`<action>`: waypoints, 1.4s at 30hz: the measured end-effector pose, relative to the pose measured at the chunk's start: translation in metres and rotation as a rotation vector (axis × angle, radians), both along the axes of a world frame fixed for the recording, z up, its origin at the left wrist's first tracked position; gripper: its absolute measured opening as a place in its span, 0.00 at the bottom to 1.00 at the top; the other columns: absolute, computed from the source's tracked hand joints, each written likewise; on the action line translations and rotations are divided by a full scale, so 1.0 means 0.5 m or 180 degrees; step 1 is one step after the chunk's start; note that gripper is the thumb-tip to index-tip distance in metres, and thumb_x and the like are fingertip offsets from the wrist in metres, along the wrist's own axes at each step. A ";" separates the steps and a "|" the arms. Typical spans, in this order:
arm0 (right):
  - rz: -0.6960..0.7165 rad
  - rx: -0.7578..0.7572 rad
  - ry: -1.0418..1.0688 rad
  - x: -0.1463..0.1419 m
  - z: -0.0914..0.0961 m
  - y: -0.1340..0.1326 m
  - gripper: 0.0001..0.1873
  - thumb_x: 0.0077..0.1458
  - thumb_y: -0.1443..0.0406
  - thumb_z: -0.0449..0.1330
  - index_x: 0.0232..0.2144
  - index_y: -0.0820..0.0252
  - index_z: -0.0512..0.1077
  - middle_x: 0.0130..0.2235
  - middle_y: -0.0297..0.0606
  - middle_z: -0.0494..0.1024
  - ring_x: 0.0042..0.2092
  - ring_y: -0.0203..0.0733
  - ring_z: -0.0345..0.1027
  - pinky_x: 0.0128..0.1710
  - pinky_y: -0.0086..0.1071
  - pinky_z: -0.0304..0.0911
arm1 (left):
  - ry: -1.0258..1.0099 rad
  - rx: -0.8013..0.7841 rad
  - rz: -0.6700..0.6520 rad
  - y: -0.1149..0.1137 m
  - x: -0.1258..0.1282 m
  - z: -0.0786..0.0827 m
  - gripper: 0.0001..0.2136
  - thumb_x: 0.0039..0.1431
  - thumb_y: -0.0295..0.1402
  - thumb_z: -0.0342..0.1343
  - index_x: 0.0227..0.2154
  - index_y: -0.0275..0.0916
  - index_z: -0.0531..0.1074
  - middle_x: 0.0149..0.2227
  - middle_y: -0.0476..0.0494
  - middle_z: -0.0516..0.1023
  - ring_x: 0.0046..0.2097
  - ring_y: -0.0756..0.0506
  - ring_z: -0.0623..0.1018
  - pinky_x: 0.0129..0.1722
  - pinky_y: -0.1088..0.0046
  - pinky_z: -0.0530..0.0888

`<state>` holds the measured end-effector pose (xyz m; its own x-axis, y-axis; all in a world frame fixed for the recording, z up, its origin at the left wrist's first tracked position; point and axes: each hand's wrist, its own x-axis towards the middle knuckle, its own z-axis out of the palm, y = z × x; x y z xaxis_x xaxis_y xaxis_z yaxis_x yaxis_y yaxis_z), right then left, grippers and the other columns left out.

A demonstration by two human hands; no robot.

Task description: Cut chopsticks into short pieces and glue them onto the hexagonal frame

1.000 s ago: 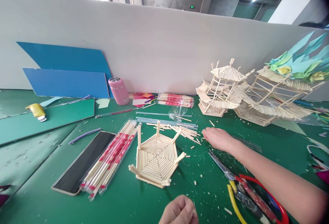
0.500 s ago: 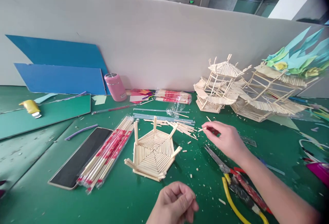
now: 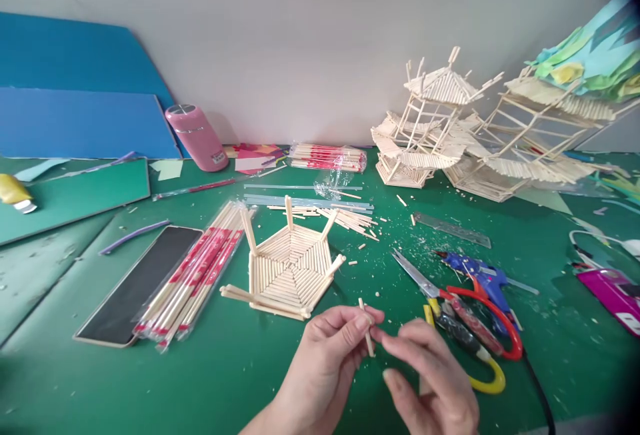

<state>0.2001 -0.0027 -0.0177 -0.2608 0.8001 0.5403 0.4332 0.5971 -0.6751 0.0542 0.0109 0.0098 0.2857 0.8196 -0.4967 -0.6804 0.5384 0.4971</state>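
Near the front of the table, my left hand (image 3: 333,355) pinches a short wooden stick (image 3: 369,342) between thumb and fingers. My right hand (image 3: 430,382) is just to the right of it, fingers apart, a fingertip close to the stick. Beyond my left hand lies a hexagonal base made of wooden sticks (image 3: 290,267), with short posts standing at its corners. A loose pile of cut sticks (image 3: 350,222) is spread behind the base. To the right are scissors (image 3: 425,282), pliers with yellow handles (image 3: 463,335) and a blue glue gun (image 3: 477,275).
Stick pavilion models (image 3: 440,135) stand at the back right. On the left lie packed chopsticks (image 3: 200,268) and a black phone-like slab (image 3: 140,288). A pink cup (image 3: 197,138) stands by the wall, and a magenta device (image 3: 610,298) sits far right.
My right hand has come back from the stick pile towards my left hand. A short stick is now in my left hand. The view has tilted downward.
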 end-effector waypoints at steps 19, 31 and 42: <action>-0.0089 -0.0674 -0.0017 0.000 0.001 0.027 0.10 0.54 0.73 0.55 0.37 0.54 0.69 0.39 0.36 0.62 0.39 0.36 0.63 0.36 0.28 0.63 | 0.0461 0.0074 -0.0447 -0.008 -0.004 -0.020 0.11 0.53 0.36 0.57 0.25 0.31 0.74 0.23 0.44 0.73 0.27 0.51 0.70 0.31 0.74 0.65; -0.0405 -0.2007 0.0723 0.007 -0.015 0.041 0.04 0.57 0.63 0.55 0.32 0.50 0.70 0.40 0.34 0.64 0.42 0.36 0.63 0.36 0.26 0.61 | 0.0946 0.0235 -0.0546 -0.018 -0.011 -0.033 0.16 0.55 0.31 0.52 0.47 0.37 0.65 0.31 0.46 0.73 0.21 0.55 0.62 0.23 0.76 0.57; -0.0295 -0.2186 0.0668 -0.007 -0.010 0.036 0.08 0.56 0.60 0.55 0.29 0.56 0.70 0.37 0.37 0.67 0.39 0.39 0.65 0.32 0.29 0.62 | 0.1241 0.0218 -0.0691 -0.022 -0.015 -0.037 0.10 0.52 0.36 0.56 0.32 0.33 0.70 0.22 0.51 0.67 0.23 0.54 0.58 0.23 0.76 0.53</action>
